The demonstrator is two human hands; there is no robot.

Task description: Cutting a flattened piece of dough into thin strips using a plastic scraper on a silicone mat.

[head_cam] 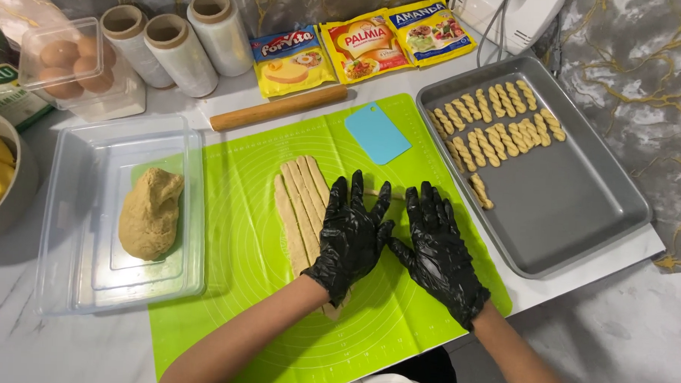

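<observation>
Head view shows the left hand (350,233), black-gloved and spread flat, pressing on the dough strips (298,205) at frame centre, while the right hand (436,251) lies flat and open just beside it on the green mat (241,233). Strips run lengthwise up-frame, away from the person, nearer the left hand.

I see my left hand (350,241) flat on the pale cut dough strips (298,205) lying on the green silicone baking mat (241,233). Right of my right hand's fingers (430,210) sits the grey metal baking tray (573,215); beyond the fingertips lies the blue plastic scraper (377,133).
</observation>
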